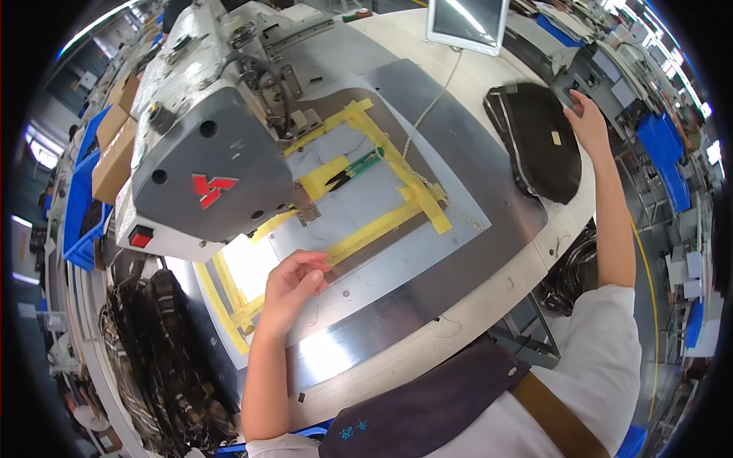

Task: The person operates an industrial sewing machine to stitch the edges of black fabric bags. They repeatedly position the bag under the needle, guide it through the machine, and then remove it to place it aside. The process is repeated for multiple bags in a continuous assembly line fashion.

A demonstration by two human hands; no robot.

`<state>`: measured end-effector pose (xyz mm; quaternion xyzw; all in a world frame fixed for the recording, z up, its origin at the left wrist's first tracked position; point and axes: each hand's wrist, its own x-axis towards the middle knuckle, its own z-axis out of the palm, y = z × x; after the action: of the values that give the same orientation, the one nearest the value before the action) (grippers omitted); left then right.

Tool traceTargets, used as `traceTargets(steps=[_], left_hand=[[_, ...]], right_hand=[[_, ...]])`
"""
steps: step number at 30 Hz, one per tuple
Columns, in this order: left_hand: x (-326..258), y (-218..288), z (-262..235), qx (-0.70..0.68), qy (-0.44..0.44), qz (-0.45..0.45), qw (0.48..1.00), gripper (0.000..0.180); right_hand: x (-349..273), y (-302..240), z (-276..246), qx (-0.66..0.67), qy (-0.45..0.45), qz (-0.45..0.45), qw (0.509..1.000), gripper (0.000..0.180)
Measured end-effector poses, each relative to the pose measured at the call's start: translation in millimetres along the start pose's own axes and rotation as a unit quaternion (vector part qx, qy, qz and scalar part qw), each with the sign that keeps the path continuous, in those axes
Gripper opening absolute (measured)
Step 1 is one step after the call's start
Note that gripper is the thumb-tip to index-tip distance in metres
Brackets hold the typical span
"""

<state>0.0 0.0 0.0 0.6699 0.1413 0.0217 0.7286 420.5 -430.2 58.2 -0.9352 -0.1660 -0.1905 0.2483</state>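
Observation:
My left hand [294, 288] hovers over the front of the sewing machine's metal bed plate [397, 286], fingers loosely bent and thumb slightly apart, with nothing visible in it. At the right edge of the table my right hand [589, 126] has its thumb and forefinger apart, beside a dark rounded fabric piece [538, 145] with a small pale label. The thumb tip is close to the fabric's edge; whether they touch I cannot tell. Green-handled thread snips [355, 169] lie inside the yellow tape [370, 237] outline on the plate, beyond my left hand.
The grey sewing machine head [217, 164] overhangs the plate at the left. Dark plaid fabric [164, 359] is bundled at lower left, and more dark fabric [573, 271] hangs below the table at right. A white-framed screen [467, 23] stands at the back, with a cord [431, 107] trailing from it.

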Motion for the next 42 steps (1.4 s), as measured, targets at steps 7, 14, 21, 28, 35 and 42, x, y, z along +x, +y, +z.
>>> traceTargets(steps=[7, 14, 21, 28, 35, 42], left_hand=[[0, -9, 15, 0.109, -0.019, 0.054, 0.992, 0.020], [-54, 48, 1, 0.342, 0.069, 0.107, 0.931, 0.019], [-171, 114, -103, 0.652, 0.499, 0.055, 0.568, 0.026], [-248, 101, -142, 0.603, 0.549, -0.072, 0.574, 0.024], [-275, 114, -139, 0.454, 0.690, 0.175, 0.536, 0.024], [-219, 145, -11, 0.181, 0.715, 0.333, 0.587, 0.031]], right_hand=[[-121, -192, 67, 0.107, -0.180, -0.332, 0.920, 0.028], [-132, -287, 130, 0.095, -0.079, -0.479, 0.869, 0.029], [-126, -272, 137, 0.067, -0.167, -0.450, 0.875, 0.028], [-94, -206, 115, 0.019, -0.135, -0.339, 0.931, 0.025], [-94, -189, 89, 0.044, -0.201, -0.311, 0.928, 0.029], [-164, -291, 47, 0.280, -0.455, -0.324, 0.780, 0.059]])
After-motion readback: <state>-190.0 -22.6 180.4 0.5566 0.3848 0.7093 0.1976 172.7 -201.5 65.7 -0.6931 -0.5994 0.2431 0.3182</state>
